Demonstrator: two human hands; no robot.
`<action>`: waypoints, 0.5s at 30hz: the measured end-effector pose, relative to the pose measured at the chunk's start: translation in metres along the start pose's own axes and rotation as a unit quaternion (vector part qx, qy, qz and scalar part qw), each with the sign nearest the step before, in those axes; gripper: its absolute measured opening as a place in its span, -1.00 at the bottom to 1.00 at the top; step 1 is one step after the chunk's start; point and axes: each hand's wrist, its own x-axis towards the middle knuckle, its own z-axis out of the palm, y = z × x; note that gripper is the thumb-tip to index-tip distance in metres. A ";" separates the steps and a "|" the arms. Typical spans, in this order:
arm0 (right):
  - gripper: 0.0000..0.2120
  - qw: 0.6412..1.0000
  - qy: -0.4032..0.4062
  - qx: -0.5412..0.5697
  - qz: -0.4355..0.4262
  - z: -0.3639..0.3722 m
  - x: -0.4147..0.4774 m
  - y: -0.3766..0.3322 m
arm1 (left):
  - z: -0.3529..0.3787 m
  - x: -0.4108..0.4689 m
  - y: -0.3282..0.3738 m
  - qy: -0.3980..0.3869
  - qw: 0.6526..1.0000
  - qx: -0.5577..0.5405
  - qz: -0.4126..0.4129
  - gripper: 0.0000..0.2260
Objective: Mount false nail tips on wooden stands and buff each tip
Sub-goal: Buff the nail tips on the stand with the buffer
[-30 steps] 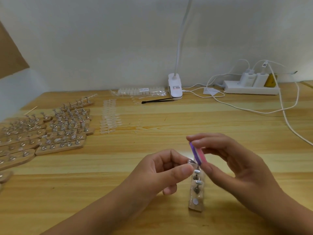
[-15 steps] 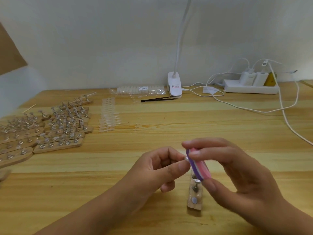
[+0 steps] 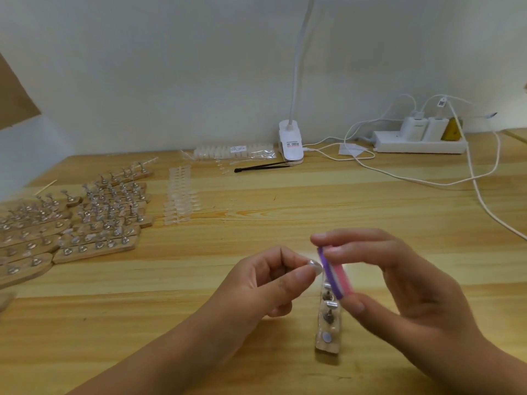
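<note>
Two grips: left fingers pinch a nail tip, right fingers clasp the buffer (pink-purple).

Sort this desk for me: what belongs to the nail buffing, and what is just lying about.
In the job: nail tip, pinched in the left hand; pink-and-purple buffer, held in the right hand; wooden stand beneath; filled stands at left; strips of spare tips.
Lying about: clip lamp; power strip; white cables; black tool.
</note>
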 end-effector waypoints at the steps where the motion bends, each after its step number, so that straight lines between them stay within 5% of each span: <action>1: -0.73 1.000 -0.002 -0.018 0.020 -0.001 0.001 0.002 | 0.000 0.000 0.000 -0.003 1.000 0.000 0.003 -0.88; 4: -0.73 0.997 0.026 0.000 0.079 -0.004 0.003 0.003 | -0.001 -0.001 0.000 0.001 1.000 0.001 0.006 -0.88; 7: -0.75 1.000 0.001 -0.011 -0.003 0.002 0.002 0.000 | -0.003 0.000 -0.001 0.002 1.000 0.016 0.005 -0.83; 11: -0.75 0.997 0.015 -0.020 0.066 -0.004 0.003 0.004 | -0.004 0.000 -0.002 0.013 0.999 0.029 0.006 -0.78; 15: -0.75 0.999 -0.015 -0.033 0.010 0.000 0.001 0.000 | -0.003 0.000 -0.001 0.004 0.999 0.037 0.011 -0.79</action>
